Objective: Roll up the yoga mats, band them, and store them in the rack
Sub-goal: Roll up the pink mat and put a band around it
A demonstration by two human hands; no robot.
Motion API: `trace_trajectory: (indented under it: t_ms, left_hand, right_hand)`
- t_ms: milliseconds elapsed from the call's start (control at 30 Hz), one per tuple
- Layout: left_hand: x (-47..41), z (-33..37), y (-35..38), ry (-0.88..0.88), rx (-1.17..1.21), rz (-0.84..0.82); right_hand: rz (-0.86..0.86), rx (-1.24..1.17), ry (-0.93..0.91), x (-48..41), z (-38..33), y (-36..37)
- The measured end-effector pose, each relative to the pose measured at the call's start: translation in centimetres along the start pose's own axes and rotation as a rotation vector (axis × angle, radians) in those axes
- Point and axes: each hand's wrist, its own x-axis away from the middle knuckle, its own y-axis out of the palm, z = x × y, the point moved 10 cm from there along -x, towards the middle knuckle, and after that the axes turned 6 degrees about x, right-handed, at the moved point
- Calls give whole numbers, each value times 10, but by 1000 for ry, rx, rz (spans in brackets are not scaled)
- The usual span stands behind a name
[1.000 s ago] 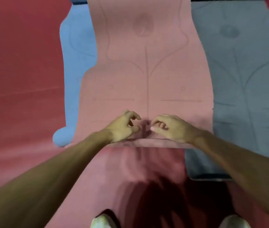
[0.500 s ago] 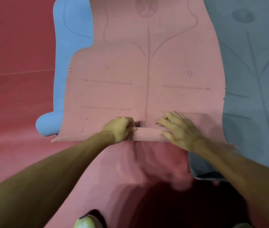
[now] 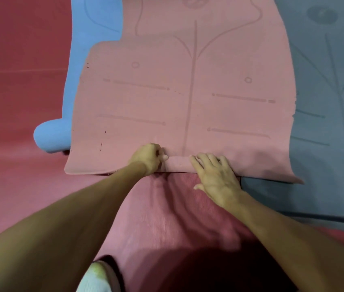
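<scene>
At pink mat [image 3: 188, 91] near edge, left hand [image 3: 147, 159] grip curls tight on first small roll [image 3: 178, 163], right hand [image 3: 215, 175] presses it w/ flat fingers; rolling looks barely begun, banding + rack storage left

The pink mat [image 3: 166, 106] bore darker lines, circles and dashes; blue mat [image 3: 95, 28] showed faint curves; grey mat [image 3: 324, 102] carried branching lines; floor [image 3: 19, 81] was red; shoe [image 3: 95, 279] white.

My head camera looks steeply down, close over my left hand [image 3: 149, 158] and right hand [image 3: 215, 178], pink mat [image 3: 188, 91] toward 12 o'clock.
</scene>
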Motion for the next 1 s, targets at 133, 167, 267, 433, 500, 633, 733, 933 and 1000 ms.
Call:
trace_trajectory:
  t_ms: [133, 167, 267, 433, 500, 633, 733, 933, 1000]
  left_hand:
    - [7, 8, 5, 62, -77, -16]
    - [12, 10, 5, 81, -107, 1]
    - [27, 15, 7, 135, -207, 54]
    - [66, 33, 8, 416, -280, 167]
    - [89, 42, 12, 551, -420, 247]
    - [128, 50, 15, 706, -637, 429]
    - [150, 58, 21, 814, -748, 471]
    - [158, 51, 40, 757, -750, 376]
    - [152, 44, 52, 701, -733, 334]
  right_hand:
    - [109, -35, 13, -4, -3, -2]
    - [131, -55, 23, -5, -3, -4]
    - [134, -133, 66, -3, -6, -4]
    - [-76, -313, 158, 4, 4, 0]
    - [-117, -332, 178, 11, 11, -5]
    - [-217, -375, 210, 27, 20, -20]
    - [-290, -378, 178, 39, 19, -26]
    - [-347, -385, 129, 58, 12, -21]
    - [-361, -402, 118, 63, 9, -14]
